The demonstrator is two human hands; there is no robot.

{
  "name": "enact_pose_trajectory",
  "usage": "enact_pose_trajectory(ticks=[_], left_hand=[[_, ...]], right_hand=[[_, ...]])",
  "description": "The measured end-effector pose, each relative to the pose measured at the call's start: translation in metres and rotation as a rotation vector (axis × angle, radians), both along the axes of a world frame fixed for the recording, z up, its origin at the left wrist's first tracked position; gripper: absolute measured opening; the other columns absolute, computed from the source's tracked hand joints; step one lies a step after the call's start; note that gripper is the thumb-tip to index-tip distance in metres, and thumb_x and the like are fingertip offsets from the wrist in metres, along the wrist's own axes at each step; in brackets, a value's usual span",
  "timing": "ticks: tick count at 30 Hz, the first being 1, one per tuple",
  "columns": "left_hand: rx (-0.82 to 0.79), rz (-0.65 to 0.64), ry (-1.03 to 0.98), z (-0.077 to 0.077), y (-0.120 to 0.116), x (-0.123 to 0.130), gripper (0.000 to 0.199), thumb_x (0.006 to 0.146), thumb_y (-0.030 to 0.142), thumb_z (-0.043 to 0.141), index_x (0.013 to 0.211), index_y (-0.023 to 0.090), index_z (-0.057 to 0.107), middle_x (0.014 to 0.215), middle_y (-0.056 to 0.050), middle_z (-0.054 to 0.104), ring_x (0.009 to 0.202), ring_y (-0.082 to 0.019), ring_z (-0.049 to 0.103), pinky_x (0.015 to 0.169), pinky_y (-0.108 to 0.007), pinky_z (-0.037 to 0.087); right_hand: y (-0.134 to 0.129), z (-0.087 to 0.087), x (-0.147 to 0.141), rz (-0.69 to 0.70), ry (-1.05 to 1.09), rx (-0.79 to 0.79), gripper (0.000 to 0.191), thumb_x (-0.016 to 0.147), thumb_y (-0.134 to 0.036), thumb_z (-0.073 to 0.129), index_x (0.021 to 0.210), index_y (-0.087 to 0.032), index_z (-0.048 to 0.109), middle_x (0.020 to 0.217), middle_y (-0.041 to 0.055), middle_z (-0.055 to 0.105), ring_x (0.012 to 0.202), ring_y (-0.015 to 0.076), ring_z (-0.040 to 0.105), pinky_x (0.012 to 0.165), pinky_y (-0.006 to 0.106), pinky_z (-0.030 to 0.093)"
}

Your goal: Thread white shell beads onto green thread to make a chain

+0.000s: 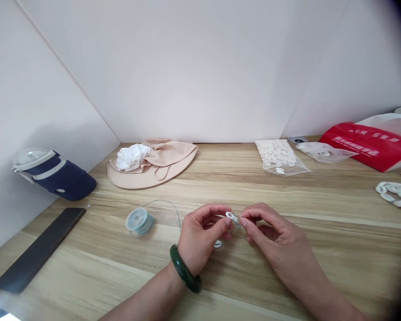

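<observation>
Between the thumb and fingers of my left hand [203, 234] is a small white cowrie shell [231, 217], held up above the table. My right hand [276, 238] is close beside it on the right, thumb and forefinger pinched at the shell's end on thin pale cord. A second shell [218, 244] shows below my left fingers, partly covered by them. From a spool of light blue cord [141, 221] on the left, a loose strand curves over to my left hand. A dark green bangle [185, 269] circles my left wrist.
A peach sun hat [173, 162] with a white crumpled cloth [133, 157] lies at the back. Left are a navy bottle [65, 178] and a dark flat bar [40, 249]. Right are a bag of shells [276, 154], a red bag [367, 145] and strung shells [396, 191].
</observation>
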State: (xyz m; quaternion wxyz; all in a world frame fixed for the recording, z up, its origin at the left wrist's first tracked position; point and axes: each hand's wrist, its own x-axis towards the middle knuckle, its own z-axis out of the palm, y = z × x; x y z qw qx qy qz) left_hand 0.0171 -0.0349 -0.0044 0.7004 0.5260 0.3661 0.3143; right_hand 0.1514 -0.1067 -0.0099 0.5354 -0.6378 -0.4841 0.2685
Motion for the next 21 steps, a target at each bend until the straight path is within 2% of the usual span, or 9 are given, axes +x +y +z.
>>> enact_pose_trajectory(ticks=[8, 15, 21], left_hand=[[0.021, -0.011, 0.026, 0.0000, -0.0002, -0.0004, 0.023, 0.071, 0.024, 0.072, 0.090, 0.011, 0.068, 0.073, -0.005, 0.068, 0.065, -0.012, 0.059, 0.061, -0.023, 0.051], [0.042, -0.021, 0.051, -0.0007, -0.0013, 0.0001, 0.021, 0.070, 0.026, 0.072, 0.087, 0.013, 0.070, 0.072, -0.003, 0.068, 0.063, -0.010, 0.058, 0.060, -0.021, 0.050], [-0.002, -0.016, 0.038, -0.0008, -0.0015, 0.0012, 0.022, 0.068, 0.025, 0.074, 0.086, 0.012, 0.071, 0.074, -0.004, 0.070, 0.063, -0.011, 0.062, 0.062, -0.022, 0.053]], right_hand=[[-0.0018, -0.0034, 0.0026, 0.036, -0.121, 0.049, 0.007, 0.083, -0.020, 0.056, 0.077, -0.021, 0.059, 0.083, 0.0013, 0.058, 0.074, 0.0132, 0.056, 0.061, 0.023, 0.046], [-0.0017, -0.0048, 0.0013, 0.042, -0.145, 0.059, 0.008, 0.084, -0.019, 0.055, 0.077, -0.021, 0.059, 0.083, 0.0011, 0.057, 0.074, 0.0132, 0.056, 0.061, 0.024, 0.046], [-0.0023, -0.0025, -0.0003, 0.047, -0.194, 0.062, 0.009, 0.084, -0.019, 0.055, 0.076, -0.021, 0.059, 0.082, 0.0020, 0.057, 0.074, 0.0144, 0.055, 0.061, 0.025, 0.046]])
